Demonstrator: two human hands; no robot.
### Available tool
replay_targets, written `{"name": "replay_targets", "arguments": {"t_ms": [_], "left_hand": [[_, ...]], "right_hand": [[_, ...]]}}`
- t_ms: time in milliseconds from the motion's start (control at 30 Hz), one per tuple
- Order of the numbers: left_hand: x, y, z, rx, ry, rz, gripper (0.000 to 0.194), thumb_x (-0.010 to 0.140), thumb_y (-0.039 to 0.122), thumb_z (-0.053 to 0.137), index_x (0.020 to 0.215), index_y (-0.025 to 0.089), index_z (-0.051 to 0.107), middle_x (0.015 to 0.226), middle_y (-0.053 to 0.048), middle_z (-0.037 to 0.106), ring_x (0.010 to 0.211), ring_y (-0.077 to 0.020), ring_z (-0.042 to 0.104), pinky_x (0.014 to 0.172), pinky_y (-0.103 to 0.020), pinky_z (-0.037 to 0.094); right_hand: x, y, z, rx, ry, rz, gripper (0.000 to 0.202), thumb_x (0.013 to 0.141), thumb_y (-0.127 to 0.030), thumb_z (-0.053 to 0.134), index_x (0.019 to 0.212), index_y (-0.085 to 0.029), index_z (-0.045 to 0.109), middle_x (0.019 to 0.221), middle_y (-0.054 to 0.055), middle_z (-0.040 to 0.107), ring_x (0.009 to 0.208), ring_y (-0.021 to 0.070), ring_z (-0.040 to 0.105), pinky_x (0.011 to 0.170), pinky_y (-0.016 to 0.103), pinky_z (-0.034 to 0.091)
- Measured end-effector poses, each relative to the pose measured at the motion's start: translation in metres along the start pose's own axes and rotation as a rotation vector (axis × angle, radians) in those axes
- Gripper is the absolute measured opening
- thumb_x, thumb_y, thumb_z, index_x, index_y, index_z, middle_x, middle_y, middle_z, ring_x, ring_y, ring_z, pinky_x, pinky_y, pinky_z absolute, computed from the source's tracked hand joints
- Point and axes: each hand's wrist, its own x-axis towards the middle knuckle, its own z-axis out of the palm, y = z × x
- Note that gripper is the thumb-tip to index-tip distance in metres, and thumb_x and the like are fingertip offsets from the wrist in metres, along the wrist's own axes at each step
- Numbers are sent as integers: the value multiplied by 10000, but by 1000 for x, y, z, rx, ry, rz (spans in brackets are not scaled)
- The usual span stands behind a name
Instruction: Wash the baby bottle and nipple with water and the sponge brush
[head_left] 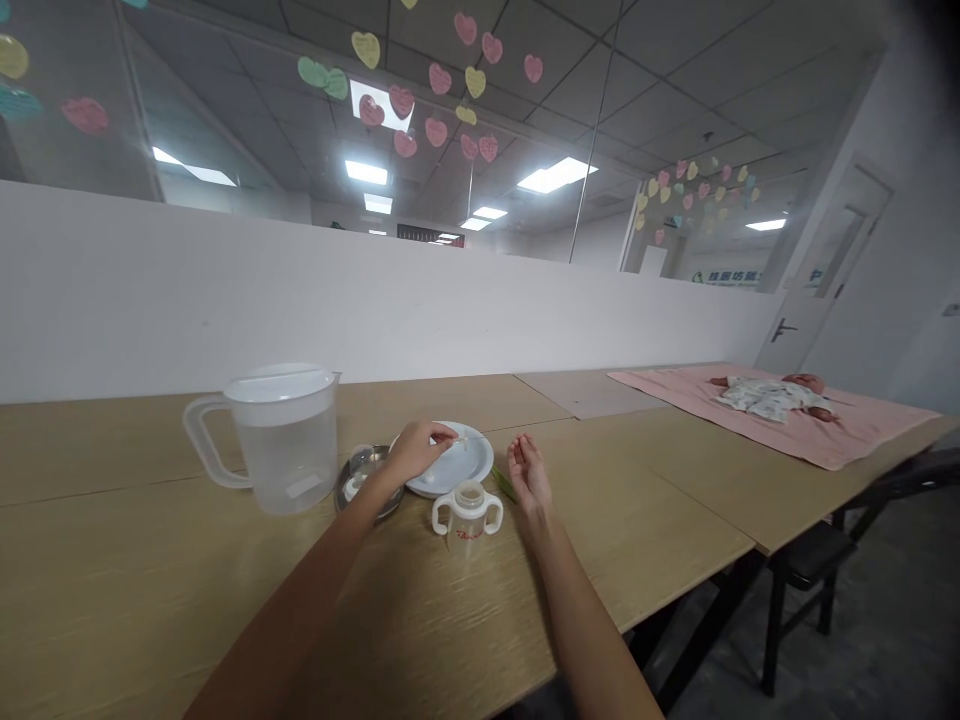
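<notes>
My left hand (421, 448) reaches over a white plate (480, 476), its fingertips pinched together. Something small and pale shows by those fingertips, too small to name. To the plate's right, my right hand (529, 474) is held palm inward with fingers extended and slightly bent, nothing visible in it. Between my forearms stands an uncapped clear baby bottle (468, 520) with two white handles and red lettering. A metal bowl (390, 508) holding clear and white bottle parts (362, 462) is partly hidden by my left wrist. A narrow green object (503, 484) lies beside my right hand.
A lidded clear pitcher (289, 440) with liquid in it stands at the left of the wooden table (135, 590). Far right, a baby doll (776, 397) lies on a pink cloth (840, 440). A dark chair (814, 555) is by the table's right edge; a white wall (420, 310) runs behind.
</notes>
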Motion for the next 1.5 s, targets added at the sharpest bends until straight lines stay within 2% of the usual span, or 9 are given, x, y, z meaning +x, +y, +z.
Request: {"name": "replay_targets", "arguments": {"t_ms": [233,400,600,833,1033,1167,1500], "left_hand": [[1,14,3,53,56,12,260,828,243,512,973,181,719,1002,-48,728,903,-193,664,830,-292,489],[-1,20,4,118,91,31,255,815,181,519,972,196,720,1006,-35,727,927,-189,666,850,-286,493],[-2,22,6,122,90,44,253,817,165,527,977,207,719,978,-24,734,889,-170,676,841,-270,502],[-4,25,2,155,106,52,267,826,141,501,965,199,722,995,-38,728,940,-190,656,885,-300,477],[-4,26,-1,199,145,65,268,844,148,482,977,186,712,1006,-54,718,933,-192,643,869,-310,470],[-3,21,3,193,143,60,270,836,131,484,965,195,712,988,-47,720,916,-183,641,866,-309,470],[-6,24,9,190,88,80,298,833,105,471,999,186,705,1056,-48,706,982,-193,634,912,-316,458]], "right_hand": [[-4,9,3,10,-16,7,278,598,-156,780,801,-188,592,772,-48,639,660,36,593,631,127,524],[-6,10,5,43,-41,38,288,604,-150,779,807,-195,579,781,-57,633,617,22,564,578,116,502],[-8,7,6,80,-105,71,270,627,-163,774,781,-194,555,763,-77,607,437,-21,394,422,92,402],[-11,4,9,25,-134,111,315,608,-215,794,810,-195,553,771,-89,604,366,-40,258,311,79,263],[-18,2,16,-54,-167,112,326,601,-253,795,821,-201,560,792,-74,632,354,-35,233,288,80,228],[-20,1,19,-102,-138,98,318,600,-267,788,808,-197,557,782,-64,637,351,-27,236,284,95,235],[-23,0,21,-33,-137,131,327,570,-231,811,798,-184,581,744,-83,621,353,-40,258,294,84,231]]}}
